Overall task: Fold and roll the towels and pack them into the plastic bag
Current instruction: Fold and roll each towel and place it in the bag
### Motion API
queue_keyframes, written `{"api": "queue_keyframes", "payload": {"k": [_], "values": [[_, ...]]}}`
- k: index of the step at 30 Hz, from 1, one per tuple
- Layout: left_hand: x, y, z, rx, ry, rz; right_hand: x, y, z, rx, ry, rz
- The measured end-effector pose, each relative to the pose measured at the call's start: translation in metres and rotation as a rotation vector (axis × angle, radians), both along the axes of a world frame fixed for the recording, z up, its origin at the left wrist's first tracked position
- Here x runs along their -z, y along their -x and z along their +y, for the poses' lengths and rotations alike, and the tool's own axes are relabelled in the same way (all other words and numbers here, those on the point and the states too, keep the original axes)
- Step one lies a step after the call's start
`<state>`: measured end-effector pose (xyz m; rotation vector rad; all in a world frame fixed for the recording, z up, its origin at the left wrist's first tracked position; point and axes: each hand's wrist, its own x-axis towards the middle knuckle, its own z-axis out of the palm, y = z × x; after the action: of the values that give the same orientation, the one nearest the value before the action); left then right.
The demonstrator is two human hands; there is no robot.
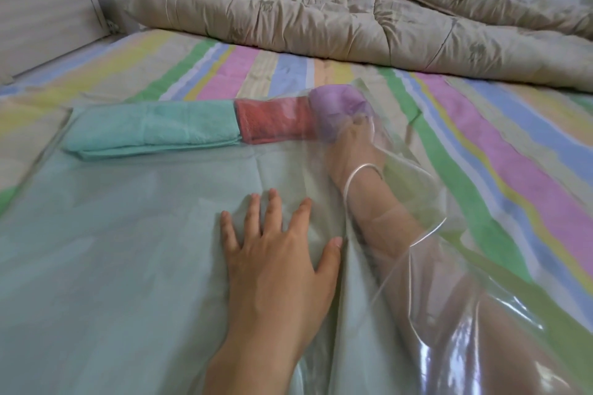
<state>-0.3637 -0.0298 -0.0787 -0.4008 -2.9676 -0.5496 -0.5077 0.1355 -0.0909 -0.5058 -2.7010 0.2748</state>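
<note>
the right hand (354, 141) reaches deep inside the plastic bag (128, 234) and grips the purple towel (337, 102), beside the red towel (272, 120). the left hand (279, 263) lies flat on the bag, fingers spread.

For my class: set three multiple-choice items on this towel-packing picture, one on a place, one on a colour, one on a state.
1. Where is the right hand? A on a pillow; B inside the plastic bag; C in a drawer.
2. Which colour of towel lies between the green towel and the purple towel? A red; B yellow; C white.
3. How is the left hand? A fisted; B pinching a towel; C flat, fingers spread.
Answers: B, clear plastic covers it; A, the red towel sits mid-row; C, its palm rests on the bag.
</note>
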Motion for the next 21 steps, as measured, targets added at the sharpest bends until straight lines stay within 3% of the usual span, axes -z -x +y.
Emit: {"api": "queue_keyframes", "payload": {"k": [8,12,14,16,21], "values": [[0.003,0.012,-0.004,0.024,0.08,-0.117,-0.011,-0.033,0.001,-0.206,0.013,-0.166],[0.012,0.014,-0.006,0.018,0.055,-0.092,-0.009,-0.116,0.0,-0.152,0.075,-0.201],[0.012,0.013,-0.008,0.006,0.022,-0.031,-0.006,-0.169,-0.005,-0.124,0.115,-0.063],[0.001,0.004,-0.011,-0.002,-0.026,0.055,-0.006,-0.221,-0.01,-0.123,0.091,-0.063],[-0.044,-0.06,0.001,0.109,0.013,0.181,-0.008,-0.357,-0.035,-0.317,0.079,-0.133]]}}
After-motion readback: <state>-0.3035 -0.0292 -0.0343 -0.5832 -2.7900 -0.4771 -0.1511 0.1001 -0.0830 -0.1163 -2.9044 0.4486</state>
